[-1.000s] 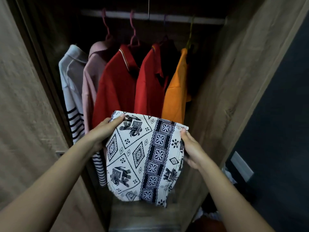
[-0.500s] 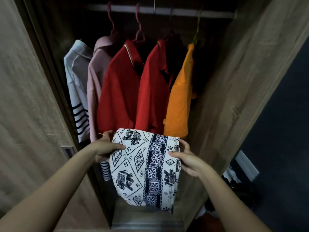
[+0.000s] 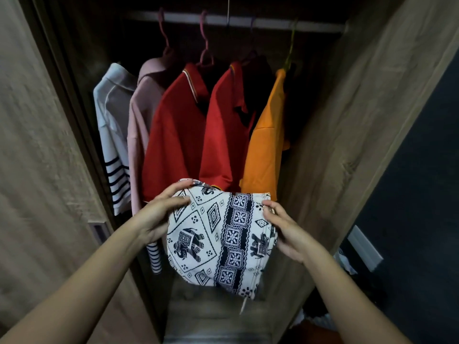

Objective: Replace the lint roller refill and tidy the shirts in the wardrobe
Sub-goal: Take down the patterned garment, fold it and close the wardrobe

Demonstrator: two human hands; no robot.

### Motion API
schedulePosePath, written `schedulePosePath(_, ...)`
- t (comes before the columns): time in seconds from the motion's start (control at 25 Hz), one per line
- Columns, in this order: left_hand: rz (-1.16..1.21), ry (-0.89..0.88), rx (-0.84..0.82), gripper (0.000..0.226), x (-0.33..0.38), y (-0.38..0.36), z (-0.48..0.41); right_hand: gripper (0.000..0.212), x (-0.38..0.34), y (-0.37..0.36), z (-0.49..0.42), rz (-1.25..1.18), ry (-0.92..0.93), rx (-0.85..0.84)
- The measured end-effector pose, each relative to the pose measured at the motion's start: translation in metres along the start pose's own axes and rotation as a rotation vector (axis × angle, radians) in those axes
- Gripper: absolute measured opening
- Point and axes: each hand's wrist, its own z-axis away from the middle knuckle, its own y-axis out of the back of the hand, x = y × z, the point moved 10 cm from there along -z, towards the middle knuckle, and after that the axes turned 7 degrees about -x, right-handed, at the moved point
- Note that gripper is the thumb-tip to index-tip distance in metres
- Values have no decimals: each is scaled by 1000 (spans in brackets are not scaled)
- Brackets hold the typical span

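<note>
The middle of the frame is blocked by a patterned cloth (image 3: 218, 234), gripped at its edges by the left hand (image 3: 159, 217) and right hand (image 3: 285, 232). The upper centre is filled by hanging shirts (image 3: 198, 135), packed side by side under the rail (image 3: 273, 22). Dark open space is seen at right of centre, between the orange shirt (image 3: 265, 145) and the wardrobe side panel (image 3: 347, 125). The left edge is closed off by the door (image 3: 32, 170).

folded cloth (image 3: 218, 234) lowered, gripped tighter
</note>
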Motion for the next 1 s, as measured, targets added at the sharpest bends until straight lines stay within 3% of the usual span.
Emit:
schedulePosePath(0.08, -88, -5, -71, 57, 6, -8, 1, 77, -7, -4, 5, 28, 54, -79)
schedulePosePath(0.12, -165, 13, -70, 56, 6, -8, 2, 87, -9, -4, 8, 47, 76, -79)
schedulePosePath(0.28, -737, 6, -71, 45, 13, -8, 5, 73, -33, 3, 17, 278, 219, 85)
schedulePosePath(0.36, -906, 36, -118, 62, 8, -8, 4, 67, -52, 3, 24, 513, 330, 140)
schedulePosePath(0.48, -1150, -24, -27, 97, 8, -4, -4, 74, -67, -8, 30, 594, 429, 88)
schedulePosePath(0.64, -1346, -68, 28, 109, 6, -20, -6, 91, -82, -25, 33, 1042, 453, 99)
schedulePosePath(0.8, -1598, -94, -25, 124, -15, -19, -11, 76, -84, -32, 36, 1141, 519, 156)
schedulePosePath(0.88, -1708, -78, -40, 118, -22, -16, -16, 69, -87, -24, 37, 1123, 545, 227)
schedulePosePath(1.0, -1702, -203, -4, 72, -6, -24, -16, 64, -95, -18, 41, 1123, 557, 286)
